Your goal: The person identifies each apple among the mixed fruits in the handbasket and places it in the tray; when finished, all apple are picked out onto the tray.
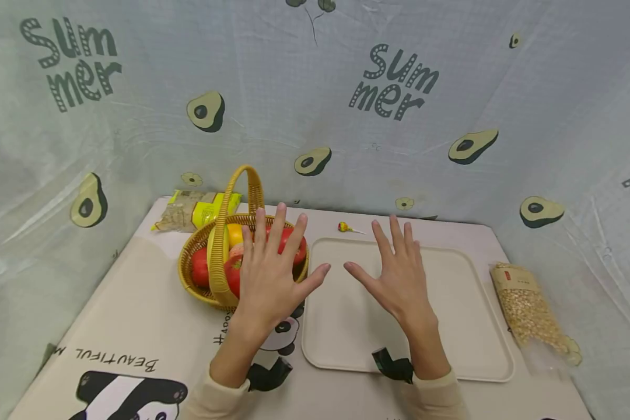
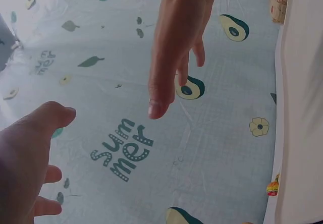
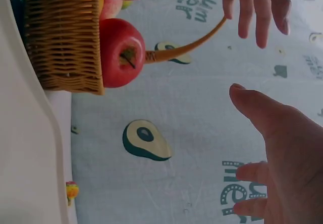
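My left hand is held up with its fingers spread, in front of the right part of a wicker basket in the head view, and holds nothing. The basket has a tall handle and carries red apples, a yellow banana and an orange fruit; my hand hides part of the fruit. My right hand is raised over the beige tray, fingers spread, with nothing in it. In the left wrist view the right hand appears across from the left one.
Behind the tray lies a lollipop. A yellow-and-clear bag sits behind the basket at the back left. To the tray's right is a bag of pale grains or flakes. A printed curtain stands around the table.
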Demonstrator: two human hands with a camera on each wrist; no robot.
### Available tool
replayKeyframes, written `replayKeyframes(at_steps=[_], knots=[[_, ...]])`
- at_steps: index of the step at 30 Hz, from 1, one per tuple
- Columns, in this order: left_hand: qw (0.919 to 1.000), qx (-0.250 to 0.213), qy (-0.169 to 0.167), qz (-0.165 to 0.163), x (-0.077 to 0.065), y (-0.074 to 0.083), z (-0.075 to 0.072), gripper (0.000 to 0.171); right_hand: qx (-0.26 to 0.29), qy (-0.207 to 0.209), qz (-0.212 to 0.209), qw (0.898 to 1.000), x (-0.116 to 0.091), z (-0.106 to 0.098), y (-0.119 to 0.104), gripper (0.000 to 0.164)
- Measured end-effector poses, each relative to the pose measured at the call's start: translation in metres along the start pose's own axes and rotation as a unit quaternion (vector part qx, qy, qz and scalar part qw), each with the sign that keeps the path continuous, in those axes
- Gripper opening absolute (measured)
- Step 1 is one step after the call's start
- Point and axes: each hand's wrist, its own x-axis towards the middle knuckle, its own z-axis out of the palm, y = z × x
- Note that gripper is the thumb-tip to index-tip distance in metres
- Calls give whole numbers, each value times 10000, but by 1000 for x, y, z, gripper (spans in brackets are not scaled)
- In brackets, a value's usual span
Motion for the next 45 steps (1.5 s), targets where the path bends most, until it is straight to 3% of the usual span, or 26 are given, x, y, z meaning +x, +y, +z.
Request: replayKeyframes(at_steps=[13, 24, 36, 40, 45], knots=[[9909, -444, 1104, 622, -16, -4, -33, 79, 146, -13, -227, 9996, 7, 7, -21, 95], [9851, -430, 1584, 518, -23, -13, -58, 79, 348, 22, -441, 9984, 15, 16, -36, 92], [9728, -769, 2161, -324, -34, -63, -73, 71, 672, -174, -700, 9951, 21, 30, -54, 93], [9717, -794, 2153, -560, -40, -80, -74, 67, 824, -252, -748, 9935, 22, 35, -60, 94], [9740, -694, 1885, -1045, -48, -97, -72, 68, 819, -385, -812, 9926, 23, 41, -69, 95]])
